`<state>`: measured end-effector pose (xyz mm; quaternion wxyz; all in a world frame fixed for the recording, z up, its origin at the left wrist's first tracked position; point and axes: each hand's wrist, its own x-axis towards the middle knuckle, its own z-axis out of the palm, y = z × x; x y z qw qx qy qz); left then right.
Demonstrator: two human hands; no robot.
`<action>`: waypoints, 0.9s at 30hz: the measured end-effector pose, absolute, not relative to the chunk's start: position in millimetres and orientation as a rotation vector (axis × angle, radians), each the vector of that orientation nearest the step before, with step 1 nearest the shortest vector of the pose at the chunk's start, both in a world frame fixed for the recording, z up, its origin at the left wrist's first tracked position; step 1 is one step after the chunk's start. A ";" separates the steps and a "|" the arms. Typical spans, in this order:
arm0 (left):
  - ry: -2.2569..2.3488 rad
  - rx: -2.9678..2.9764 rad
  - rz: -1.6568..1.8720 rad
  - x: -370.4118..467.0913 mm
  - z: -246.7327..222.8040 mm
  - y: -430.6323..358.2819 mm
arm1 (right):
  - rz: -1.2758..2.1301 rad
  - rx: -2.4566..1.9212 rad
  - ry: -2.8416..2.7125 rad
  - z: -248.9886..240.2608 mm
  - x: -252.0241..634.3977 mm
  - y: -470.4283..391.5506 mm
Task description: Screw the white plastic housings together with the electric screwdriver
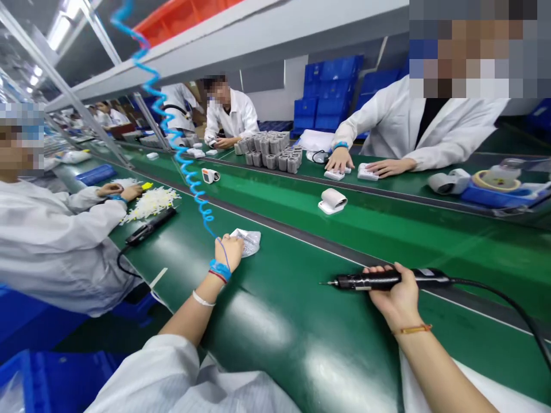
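Note:
My right hand (398, 295) is wrapped round a black electric screwdriver (365, 281), held level just above the green bench (293, 321). Its thin bit points left, and a cord trails off to the right. Farther left, my left hand (229, 252) has its fingers curled at the near side of a small clear plastic bag (251, 242) lying on the bench. Small grey bits show through the plastic, too small to name. A blue wrist strap (220, 268) circles my left wrist, and a coiled blue cord (187, 172) hangs down beside that hand.
A white cuffed device (332, 202) sits on the green belt (275, 198), with another device (210, 175) farther left. Another black screwdriver (150, 226) lies by a pile of white pieces (152, 202), where a co-worker's hands are. Across the belt, co-workers handle white devices beside stacked grey parts (271, 150).

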<state>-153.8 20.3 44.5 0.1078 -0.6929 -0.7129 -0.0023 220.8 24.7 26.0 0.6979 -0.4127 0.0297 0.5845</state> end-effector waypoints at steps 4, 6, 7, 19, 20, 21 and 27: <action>-2.092 -2.041 -0.034 -153.8 44.6 21.2 | 1.316 -0.922 0.060 27.3 221.9 25.5; -2.077 -2.045 -0.070 -157.9 44.5 18.7 | 1.313 -0.918 0.060 27.0 223.9 26.5; -2.070 -2.047 -0.086 -160.4 44.6 17.5 | 1.311 -0.916 0.061 26.5 224.6 26.8; -1.709 -2.669 -0.689 -70.6 44.8 17.9 | 1.319 -0.851 0.074 20.8 228.4 27.2; -1.654 -2.802 -0.638 -50.5 40.0 19.3 | 1.312 -0.840 0.069 20.6 229.4 26.6; -1.613 -2.904 -0.573 -31.7 35.0 20.9 | 1.302 -0.829 0.064 20.4 230.5 26.1; -1.485 -3.012 -0.445 19.4 11.2 28.5 | 1.239 -0.789 0.059 18.8 235.4 26.5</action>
